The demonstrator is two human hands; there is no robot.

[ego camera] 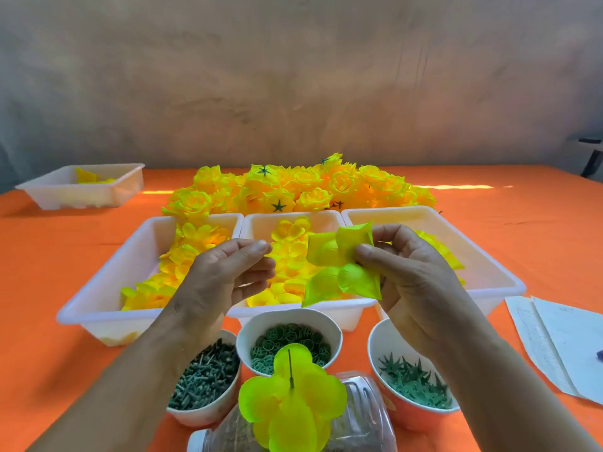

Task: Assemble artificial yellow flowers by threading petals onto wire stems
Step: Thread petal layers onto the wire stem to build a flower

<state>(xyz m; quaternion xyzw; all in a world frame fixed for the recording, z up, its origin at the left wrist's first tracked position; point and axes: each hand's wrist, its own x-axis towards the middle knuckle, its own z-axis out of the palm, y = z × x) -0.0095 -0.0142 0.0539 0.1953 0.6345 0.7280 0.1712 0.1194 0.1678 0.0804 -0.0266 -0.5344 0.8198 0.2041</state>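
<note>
Petal layer pinched in right hand, held up, probably for separating. Left hand relaxed, empty, poised to help. Wire stem upright below.

This is a small hand-assembly workshop. An orange-covered table stands against a bare, stained wall, and the stock on it is laid out by kind. At the centre, three white trays side by side hold loose yellow petals. A fourth tray sits at 10 o'clock. Finished flowers are heaped at 12 o'clock. At 6 o'clock, three cups each hold a different sort of small green parts. Papers lie at 4 o'clock.
</note>
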